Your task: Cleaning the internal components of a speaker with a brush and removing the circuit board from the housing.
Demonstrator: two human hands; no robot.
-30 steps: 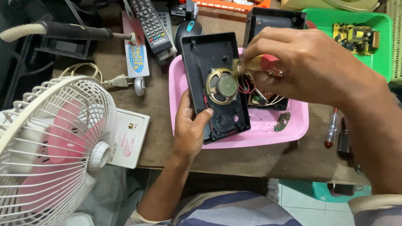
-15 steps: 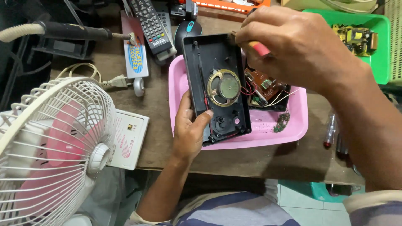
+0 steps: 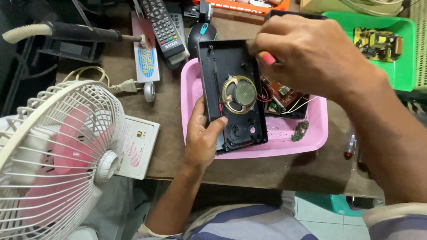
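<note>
Seen from the head camera, a person's left hand [image 3: 202, 135] grips the near left edge of an opened black casing [image 3: 231, 95], thumb resting on its inner face beside a round gold speaker [image 3: 239, 94]. The casing lies in a pink tray [image 3: 311, 133] on a brown desk [image 3: 169, 111]. The right hand [image 3: 311, 53], fingers clenched around a red-handled tool [image 3: 267, 58], hovers over the casing's far right corner. A brown circuit board [image 3: 282, 95] sits just right of the casing; a white fan [image 3: 58, 155] stands near left.

A black casing [image 3: 231, 95] with a brass-coloured speaker [image 3: 239, 94] lies in a pink tray [image 3: 284, 144], beside a green tray [image 3: 402, 66].
</note>
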